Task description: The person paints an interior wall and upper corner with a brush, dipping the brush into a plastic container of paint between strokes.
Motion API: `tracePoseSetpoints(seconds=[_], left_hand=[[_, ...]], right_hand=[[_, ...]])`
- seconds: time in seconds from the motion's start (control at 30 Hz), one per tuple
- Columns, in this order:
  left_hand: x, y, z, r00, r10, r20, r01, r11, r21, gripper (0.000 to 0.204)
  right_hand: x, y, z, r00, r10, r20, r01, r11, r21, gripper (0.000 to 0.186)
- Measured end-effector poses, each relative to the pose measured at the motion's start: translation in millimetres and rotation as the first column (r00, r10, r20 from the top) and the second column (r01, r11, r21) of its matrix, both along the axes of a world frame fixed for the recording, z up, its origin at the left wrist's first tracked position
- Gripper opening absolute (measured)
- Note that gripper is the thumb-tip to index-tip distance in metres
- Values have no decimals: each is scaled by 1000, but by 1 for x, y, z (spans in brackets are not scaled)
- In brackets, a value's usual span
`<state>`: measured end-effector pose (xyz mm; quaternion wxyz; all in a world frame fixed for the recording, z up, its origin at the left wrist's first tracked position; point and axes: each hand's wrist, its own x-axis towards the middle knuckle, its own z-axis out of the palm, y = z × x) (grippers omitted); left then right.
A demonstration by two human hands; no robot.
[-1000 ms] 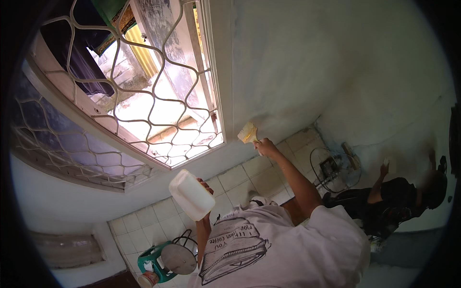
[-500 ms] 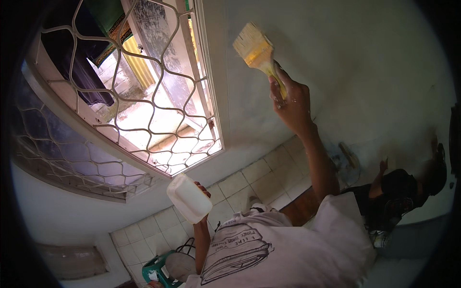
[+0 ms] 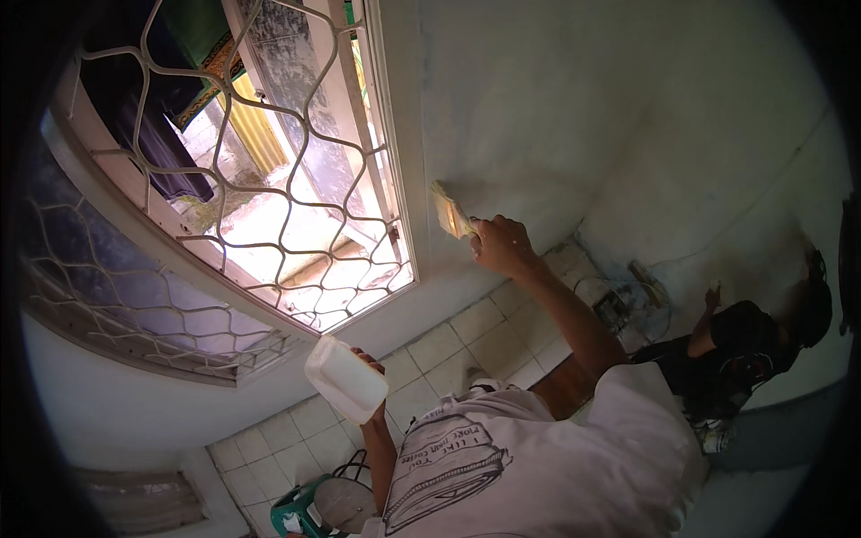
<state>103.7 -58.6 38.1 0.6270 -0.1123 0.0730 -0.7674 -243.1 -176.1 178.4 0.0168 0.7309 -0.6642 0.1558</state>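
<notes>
My right hand (image 3: 505,244) grips the handle of a wide paintbrush (image 3: 451,213) with pale, paint-covered bristles. The brush tip is against or very close to the white wall (image 3: 538,117), just right of the window frame (image 3: 401,206); contact is hard to tell. Flecks of paint mark the hand. Lower down, my left hand (image 3: 370,363) holds a white plastic tub (image 3: 348,380) by its far side, tilted, its outer face toward me. Whatever the tub contains is hidden.
A barred window (image 3: 269,179) fills the upper left. Another person (image 3: 749,345) in dark clothes is at the wall on the right. Pale tiles (image 3: 448,345) cover the floor, where a green stool (image 3: 305,511) stands lower left. Cables and a box (image 3: 619,309) lie near the wall's foot.
My right hand has swung the paintbrush downward and left, from high on the wall to beside the window frame. The tub in my left hand has shifted slightly left and down.
</notes>
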Motion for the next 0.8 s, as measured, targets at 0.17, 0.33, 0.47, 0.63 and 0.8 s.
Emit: tracePoseSetpoints(seconds=[0.17, 0.33, 0.47, 0.63, 0.8], left_hand=[[5, -3, -4, 1000, 7, 16, -6, 1000, -18, 58], [5, -2, 2, 999, -6, 44, 6, 1000, 1, 55], [2, -3, 7, 998, 6, 66, -3, 999, -44, 53], [2, 1, 3, 999, 9, 35, -9, 1000, -12, 54], [7, 2, 2, 1000, -22, 21, 22, 1000, 0, 56]], right_hand=[[4, 4, 61, 997, -42, 57, 48, 993, -111, 26], [12, 3, 161, 990, -40, 136, 95, 902, -422, 35], [11, 5, 161, 980, -12, 198, 112, 859, -500, 38], [10, 3, 75, 997, -71, 34, 76, 981, -178, 35], [3, 4, 45, 999, -29, 20, 29, 1000, -5, 34]])
